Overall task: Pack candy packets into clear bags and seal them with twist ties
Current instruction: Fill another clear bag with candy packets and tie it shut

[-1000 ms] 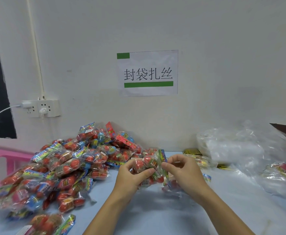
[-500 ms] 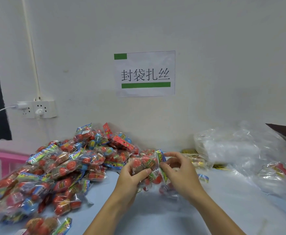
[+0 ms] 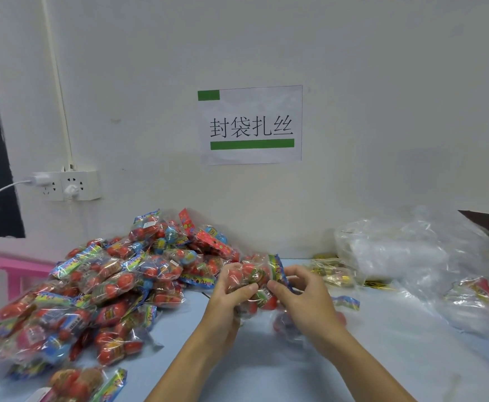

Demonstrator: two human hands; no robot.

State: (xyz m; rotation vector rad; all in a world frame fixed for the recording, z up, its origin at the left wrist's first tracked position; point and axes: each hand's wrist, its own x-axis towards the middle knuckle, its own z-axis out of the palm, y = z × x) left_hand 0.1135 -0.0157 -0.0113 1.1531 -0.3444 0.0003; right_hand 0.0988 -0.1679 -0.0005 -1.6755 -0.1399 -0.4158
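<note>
My left hand (image 3: 225, 303) grips a candy packet (image 3: 250, 275) with red sweets and a green-blue edge, thumb across its front. My right hand (image 3: 304, 300) pinches the same packet from the right, fingers curled. Under and around the packet lies a crinkled clear bag (image 3: 288, 323) with more red candy showing through it. Both hands meet above the light blue table (image 3: 266, 367), centre of view. A large pile of candy packets (image 3: 101, 288) covers the table's left side. Gold twist ties (image 3: 378, 283) lie behind my right hand.
A heap of clear bags (image 3: 397, 250) sits at the back right, with packed bags (image 3: 478, 294) at the right edge. A pink stool (image 3: 11, 268) stands at far left. A wall socket (image 3: 67, 185) and paper sign (image 3: 250, 124) are on the wall behind.
The hands have stayed together on the packet, turning and shifting it slightly lower between the fingers. The view drifted a little to the right.
</note>
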